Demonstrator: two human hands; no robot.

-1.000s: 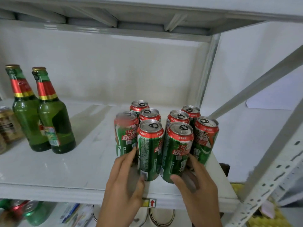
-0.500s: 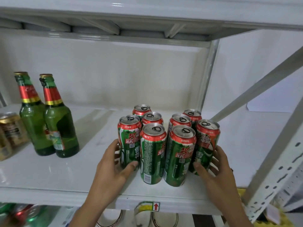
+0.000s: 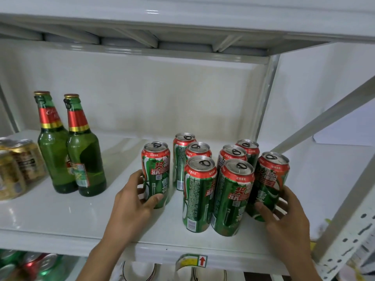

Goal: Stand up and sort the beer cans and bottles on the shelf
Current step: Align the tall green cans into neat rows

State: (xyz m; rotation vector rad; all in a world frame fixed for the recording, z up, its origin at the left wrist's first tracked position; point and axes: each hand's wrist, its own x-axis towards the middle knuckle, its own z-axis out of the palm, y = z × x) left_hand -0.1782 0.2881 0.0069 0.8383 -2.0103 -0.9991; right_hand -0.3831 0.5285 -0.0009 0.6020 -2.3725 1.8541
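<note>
On white shelf: left hand gripping leftmost green can, right hand clasping tilted rightmost can. Best set upright, flush with cluster.

Bright, even indoor light; wide-angle view with some softness at the margins.

Illumination is diffuse and soft. The white shelf carries glossy highlights at lower left and faint grey shadows beside the green bottles and cans. A small glare spot sits on the upper board at top centre. Straight frame members bow toward the edges, most plainly at right. The gold cans at far left and the items below the shelf are blurred; centre labels read sharp. The back wall shows slight yellowish mottling.
</note>
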